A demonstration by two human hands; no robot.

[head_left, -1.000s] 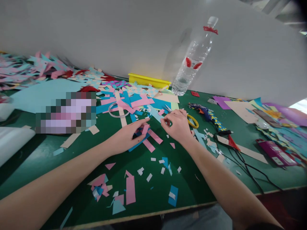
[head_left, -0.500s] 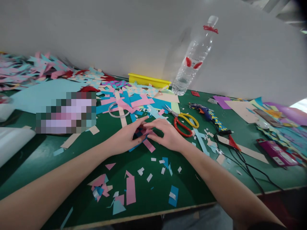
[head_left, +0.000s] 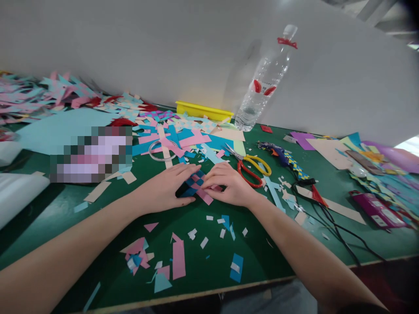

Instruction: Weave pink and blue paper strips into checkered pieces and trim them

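Note:
A small woven piece of blue and pink paper strips (head_left: 195, 182) lies between my two hands at the middle of the green table. My left hand (head_left: 166, 185) curls around its left side, thumb below and fingers above, gripping it. On the other side, my right hand (head_left: 227, 184) pinches a pink strip at the weave's right edge. A pink strip end (head_left: 206, 198) sticks out toward the lower right. Just beyond my right hand are scissors (head_left: 250, 168) with one red and one yellow handle, blades apart. A clear tape ring (head_left: 162, 150) lies beyond my left hand.
A clear plastic bottle (head_left: 266, 80) stands by the grey partition, beside a yellow tray (head_left: 204, 111). Paper scraps (head_left: 178, 259) lie near the front edge. Black cords (head_left: 334, 222) and a purple pack (head_left: 378, 209) are at right. A blurred-out flat object (head_left: 93, 157) is at left.
My hands have drawn slightly apart, uncovering more of the blue and pink weave. My right fingers have closed into a pinch at its right edge.

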